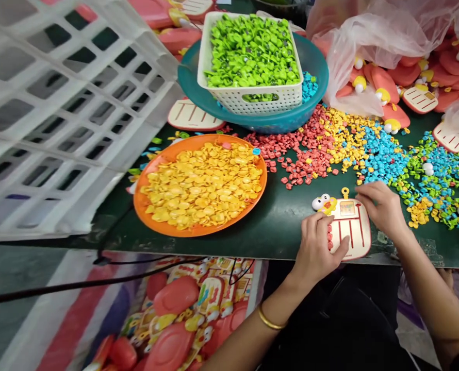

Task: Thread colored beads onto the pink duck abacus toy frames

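A cream toy board (353, 229) with red slots lies at the table's front edge. It has a yellow duck-like head with bulging white eyes (322, 201), a yellow ring on top and a small picture square. Several red pieces sit along its left slot. My left hand (318, 245) grips the board's lower left side, thumb on its face and fingers curled at the left edge. At the upper right corner is my right hand (384, 208), its fingertips pinched together at the board's edge; whatever they hold is hidden.
Small red pieces (307, 149), yellow, blue (384, 154) and green pieces lie in heaps beyond the board. An orange plate (148, 224) holds yellow discs. Behind it, a white basket (252, 100) of green pieces sits in a teal basin (191, 72). A white crate (59, 103) leans left.
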The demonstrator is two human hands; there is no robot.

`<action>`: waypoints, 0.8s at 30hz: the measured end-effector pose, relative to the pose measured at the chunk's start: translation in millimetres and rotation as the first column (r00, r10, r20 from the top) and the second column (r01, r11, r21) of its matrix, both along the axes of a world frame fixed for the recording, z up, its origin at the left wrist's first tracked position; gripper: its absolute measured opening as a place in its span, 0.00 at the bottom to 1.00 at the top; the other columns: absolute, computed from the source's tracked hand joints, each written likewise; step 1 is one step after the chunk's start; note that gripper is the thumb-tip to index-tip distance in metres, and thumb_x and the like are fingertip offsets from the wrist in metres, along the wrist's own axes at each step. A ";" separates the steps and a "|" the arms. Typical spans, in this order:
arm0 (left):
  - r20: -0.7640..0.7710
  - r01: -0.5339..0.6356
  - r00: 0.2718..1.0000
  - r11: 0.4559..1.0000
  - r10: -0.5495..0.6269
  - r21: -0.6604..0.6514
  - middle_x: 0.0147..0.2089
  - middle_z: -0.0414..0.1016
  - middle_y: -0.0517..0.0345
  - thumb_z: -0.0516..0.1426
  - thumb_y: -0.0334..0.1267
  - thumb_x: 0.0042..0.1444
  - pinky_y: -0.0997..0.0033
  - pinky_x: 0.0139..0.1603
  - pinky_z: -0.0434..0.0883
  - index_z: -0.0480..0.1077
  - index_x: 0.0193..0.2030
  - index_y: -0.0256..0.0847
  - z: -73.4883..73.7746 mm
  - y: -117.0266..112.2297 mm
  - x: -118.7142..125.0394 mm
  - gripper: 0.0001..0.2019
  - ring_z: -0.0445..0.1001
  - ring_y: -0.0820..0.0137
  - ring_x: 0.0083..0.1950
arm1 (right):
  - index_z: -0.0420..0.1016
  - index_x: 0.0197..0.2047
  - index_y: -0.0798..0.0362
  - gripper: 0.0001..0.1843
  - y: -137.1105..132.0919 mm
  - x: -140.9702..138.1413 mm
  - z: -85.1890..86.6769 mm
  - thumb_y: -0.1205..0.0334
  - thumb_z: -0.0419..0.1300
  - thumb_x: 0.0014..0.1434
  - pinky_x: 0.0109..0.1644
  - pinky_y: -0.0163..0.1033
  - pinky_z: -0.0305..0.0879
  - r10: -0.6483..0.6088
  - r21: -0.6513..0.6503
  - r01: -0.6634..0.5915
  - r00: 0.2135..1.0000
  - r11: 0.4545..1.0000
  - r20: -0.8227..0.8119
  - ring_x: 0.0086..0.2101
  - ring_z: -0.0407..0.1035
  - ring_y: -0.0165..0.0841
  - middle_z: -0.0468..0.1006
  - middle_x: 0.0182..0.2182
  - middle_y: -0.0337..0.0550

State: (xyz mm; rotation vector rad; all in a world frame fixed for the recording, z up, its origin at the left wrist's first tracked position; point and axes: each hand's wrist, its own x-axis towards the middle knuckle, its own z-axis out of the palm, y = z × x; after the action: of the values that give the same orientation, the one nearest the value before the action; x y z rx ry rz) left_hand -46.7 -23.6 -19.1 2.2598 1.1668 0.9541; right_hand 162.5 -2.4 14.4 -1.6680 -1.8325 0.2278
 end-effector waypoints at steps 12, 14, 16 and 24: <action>-0.037 0.056 0.998 0.998 -0.056 -0.012 0.47 0.69 0.47 0.58 0.47 0.62 0.54 0.53 0.67 0.63 0.47 0.40 2.1 0.0 1.4 0.14 0.66 0.57 0.51 | 0.80 0.42 0.48 0.15 -54.8 -17.1 -8.3 0.68 0.52 0.65 0.46 0.43 0.74 -0.009 -0.100 -0.005 0.991 0.995 -0.135 0.42 0.74 0.37 0.77 0.41 0.46; -0.036 0.083 0.996 0.996 -0.084 -0.022 0.46 0.69 0.48 0.56 0.47 0.63 0.55 0.53 0.67 0.63 0.47 0.40 2.3 1.2 1.3 0.13 0.66 0.58 0.50 | 0.79 0.42 0.49 0.13 -57.4 -26.7 -4.1 0.67 0.53 0.66 0.47 0.42 0.73 0.033 -0.121 -0.056 0.984 0.991 -0.178 0.43 0.74 0.36 0.76 0.41 0.47; -0.025 0.099 0.995 0.995 -0.100 -0.024 0.46 0.69 0.49 0.55 0.47 0.64 0.56 0.53 0.67 0.62 0.47 0.40 1.6 2.0 1.2 0.13 0.66 0.58 0.50 | 0.78 0.43 0.50 0.13 -53.9 -36.5 -1.6 0.67 0.52 0.66 0.48 0.41 0.73 0.096 -0.104 -0.121 0.970 0.987 -0.224 0.43 0.74 0.36 0.76 0.41 0.48; -0.077 0.109 0.991 0.994 -0.109 -0.010 0.54 0.68 0.46 0.56 0.44 0.64 0.56 0.57 0.66 0.64 0.60 0.39 3.3 2.1 -1.8 0.20 0.65 0.57 0.55 | 0.81 0.44 0.51 0.14 17.5 8.4 -3.9 0.66 0.54 0.64 0.48 0.48 0.68 -0.192 -0.040 0.193 0.981 0.980 0.022 0.43 0.68 0.42 0.76 0.40 0.50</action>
State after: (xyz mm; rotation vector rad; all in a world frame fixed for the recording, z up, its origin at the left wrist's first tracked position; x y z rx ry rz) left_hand -48.6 -21.5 -15.8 2.3481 1.0635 0.8272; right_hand 170.9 15.1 10.5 -1.8686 -1.6755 0.1690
